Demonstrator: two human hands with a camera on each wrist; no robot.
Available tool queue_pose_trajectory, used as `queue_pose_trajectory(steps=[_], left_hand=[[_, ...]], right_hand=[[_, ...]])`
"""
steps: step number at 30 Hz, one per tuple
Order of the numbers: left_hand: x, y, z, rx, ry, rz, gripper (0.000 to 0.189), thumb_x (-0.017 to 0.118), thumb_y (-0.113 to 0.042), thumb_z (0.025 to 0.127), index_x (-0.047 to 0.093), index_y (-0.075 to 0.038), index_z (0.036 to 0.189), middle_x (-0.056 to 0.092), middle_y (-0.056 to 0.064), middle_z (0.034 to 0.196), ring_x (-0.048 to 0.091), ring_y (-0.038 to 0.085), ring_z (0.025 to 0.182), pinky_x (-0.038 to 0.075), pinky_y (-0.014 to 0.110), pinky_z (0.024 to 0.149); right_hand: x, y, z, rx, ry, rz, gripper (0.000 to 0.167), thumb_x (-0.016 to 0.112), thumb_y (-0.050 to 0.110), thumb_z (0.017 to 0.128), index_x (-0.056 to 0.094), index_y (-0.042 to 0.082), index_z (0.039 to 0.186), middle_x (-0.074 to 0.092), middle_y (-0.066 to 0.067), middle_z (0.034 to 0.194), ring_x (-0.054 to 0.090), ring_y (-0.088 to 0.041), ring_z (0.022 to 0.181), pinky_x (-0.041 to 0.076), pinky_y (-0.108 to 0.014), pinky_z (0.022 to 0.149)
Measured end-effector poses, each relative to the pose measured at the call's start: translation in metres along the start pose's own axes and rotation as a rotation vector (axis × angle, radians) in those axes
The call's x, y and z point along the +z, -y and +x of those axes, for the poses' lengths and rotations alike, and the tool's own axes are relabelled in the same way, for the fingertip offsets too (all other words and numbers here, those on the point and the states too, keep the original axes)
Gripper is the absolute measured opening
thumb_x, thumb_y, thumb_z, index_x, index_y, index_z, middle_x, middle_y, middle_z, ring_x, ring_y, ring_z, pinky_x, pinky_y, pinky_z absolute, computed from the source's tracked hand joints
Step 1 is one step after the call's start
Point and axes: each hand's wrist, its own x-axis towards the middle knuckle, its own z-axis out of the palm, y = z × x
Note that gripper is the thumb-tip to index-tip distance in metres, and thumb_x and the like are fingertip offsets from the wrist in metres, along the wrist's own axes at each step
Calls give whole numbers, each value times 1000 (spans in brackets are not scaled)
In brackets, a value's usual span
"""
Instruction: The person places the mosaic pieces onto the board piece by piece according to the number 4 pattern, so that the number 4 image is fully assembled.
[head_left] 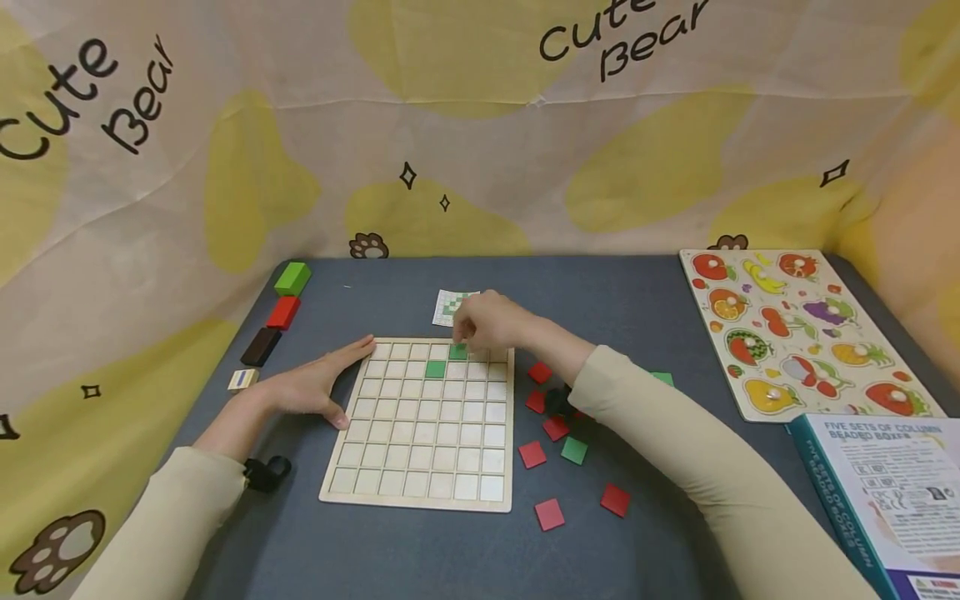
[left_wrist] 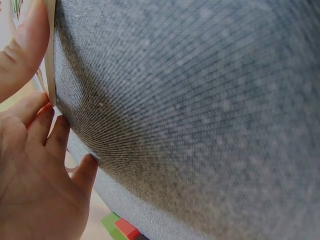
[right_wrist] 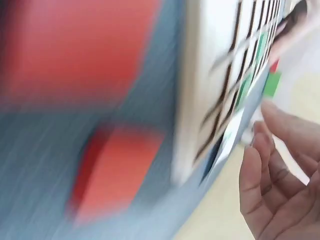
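Observation:
A wooden grid board (head_left: 416, 433) with pale squares lies on the dark tabletop. Two green tiles sit in its upper cells, one green tile (head_left: 435, 369) in the second row and another green tile (head_left: 458, 352) in the top row. My left hand (head_left: 303, 390) rests along the board's left side, thumb and fairly straight fingers touching its edge. Over the top edge hovers my right hand (head_left: 491, 323), close to the top-row tile. Its fingers bend loosely, thumb apart, and no tile shows between them in the right wrist view (right_wrist: 285, 170). That view is blurred.
Loose red tiles (head_left: 549, 514) and a green tile (head_left: 574, 451) lie right of the board. Beyond it is a small pattern card (head_left: 444, 310), partly covered. Coloured blocks (head_left: 283, 312) line the left. A fruit puzzle board (head_left: 810, 333) and a box (head_left: 885, 492) occupy the right.

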Motion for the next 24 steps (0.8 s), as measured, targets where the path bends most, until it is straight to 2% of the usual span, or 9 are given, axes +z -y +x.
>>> queue_pose_trajectory(steps=[7,10,13,17,21,24], left_hand=[[0,2,0,-23,-1,13,121,87,-16,65,12,-8,160,2,14,169,6,46,153,11,71,116],[-1,2,-1,-42,-2,14,121,87,-16,65,11,-10,160,2,13,169,4,46,153,8,72,116],[-1,1,-3,-51,-3,19,120,86,-19,66,12,-12,160,2,13,169,4,47,153,6,73,116],[0,0,-3,-52,-8,20,120,86,-19,66,12,-11,160,2,13,169,4,48,153,6,74,115],[0,-1,-3,-56,-11,22,119,86,-17,66,12,-11,160,3,13,169,4,48,153,7,73,116],[1,0,-2,-55,-12,25,120,86,-16,66,11,-11,160,3,13,169,4,47,153,7,73,116]], right_hand=[[-32,-61,-47,52,63,5,12,73,5,83,75,11,94,67,-4,80,55,-14,70,45,-26,65],[-43,-86,-69,56,148,34,17,68,0,83,74,10,96,67,-5,82,55,-12,71,45,-26,65],[-51,-105,-89,80,276,114,29,61,-10,80,74,10,97,64,-8,87,53,-13,75,45,-26,67],[-57,-120,-108,132,409,200,42,58,-18,75,75,12,100,57,-10,91,49,-16,81,46,-27,68],[-57,-128,-118,129,430,181,47,63,-19,71,76,16,100,56,-8,94,47,-18,86,45,-26,73],[-55,-132,-121,109,417,169,44,69,-15,71,76,18,100,56,-8,95,47,-18,88,45,-26,75]])
